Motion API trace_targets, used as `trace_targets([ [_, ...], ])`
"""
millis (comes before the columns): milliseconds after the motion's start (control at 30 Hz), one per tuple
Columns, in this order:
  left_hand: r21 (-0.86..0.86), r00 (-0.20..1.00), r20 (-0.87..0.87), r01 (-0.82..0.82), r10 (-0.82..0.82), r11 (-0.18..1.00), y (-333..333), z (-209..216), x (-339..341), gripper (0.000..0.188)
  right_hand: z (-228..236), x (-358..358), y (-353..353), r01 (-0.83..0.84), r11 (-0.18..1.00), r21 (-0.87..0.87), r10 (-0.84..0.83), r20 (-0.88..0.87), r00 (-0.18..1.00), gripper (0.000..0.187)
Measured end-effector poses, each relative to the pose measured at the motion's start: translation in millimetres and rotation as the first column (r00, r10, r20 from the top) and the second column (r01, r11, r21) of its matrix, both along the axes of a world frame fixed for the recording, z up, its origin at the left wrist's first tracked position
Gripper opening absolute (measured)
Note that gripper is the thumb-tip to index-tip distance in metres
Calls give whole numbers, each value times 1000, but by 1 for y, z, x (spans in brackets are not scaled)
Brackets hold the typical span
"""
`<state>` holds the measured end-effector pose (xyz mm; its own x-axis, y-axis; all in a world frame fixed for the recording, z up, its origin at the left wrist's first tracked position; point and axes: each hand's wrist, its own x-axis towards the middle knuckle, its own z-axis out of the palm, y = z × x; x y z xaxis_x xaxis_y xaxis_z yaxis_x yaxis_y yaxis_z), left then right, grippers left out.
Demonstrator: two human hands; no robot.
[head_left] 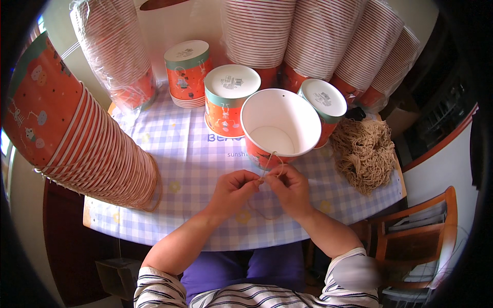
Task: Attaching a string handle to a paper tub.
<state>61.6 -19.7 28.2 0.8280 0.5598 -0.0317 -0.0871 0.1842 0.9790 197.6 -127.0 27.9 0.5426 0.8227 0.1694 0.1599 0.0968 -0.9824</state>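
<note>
An orange paper bucket (280,123) with a white inside stands open end up before me, tilted a little toward me. A thin tan cord (272,158) runs from its near rim down to my fingers. My left hand (239,187) pinches the cord between thumb and fingertips. Close beside it, almost touching, my right hand (288,186) pinches the same cord. A loose length hangs below the hands over the checked cloth. Whether a knot sits between the fingertips is too small to tell.
Upside-down buckets (232,82) stand behind the open one. A tan cord heap (364,154) lies at the table's right. A tall nested stack (97,138) leans at the left. Wrapped stacks (259,33) line the back. A wooden chair (416,236) stands at the right.
</note>
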Motion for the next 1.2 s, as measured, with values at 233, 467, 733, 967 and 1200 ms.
trace_targets([
  [233, 44, 997, 40, -75, 73, 996, -2, -1, 2, 15, 7, -1, 0, -21, 999, -30, 21, -4, 1000, 3],
  [467, 325, 987, 37, -157, 154, 933, -7, -2, 4, 18, 7, -2, -1, -52, 998, -28, 52, 11, 999, 6],
  [733, 342, 987, -21, -145, 162, 928, -8, 6, 0, 7, 4, -5, 1, -30, 999, 21, 29, 74, 997, 8],
  [967, 128, 989, -5, -145, 147, 981, -7, 10, 0, 6, 4, -5, 1, -9, 1000, 22, 9, 22, 1000, 6],
  [1200, 44, 993, 42, -114, 112, 993, 1, 7, -2, 14, 5, -4, 1, -8, 999, 33, 10, -56, 998, 6],
])
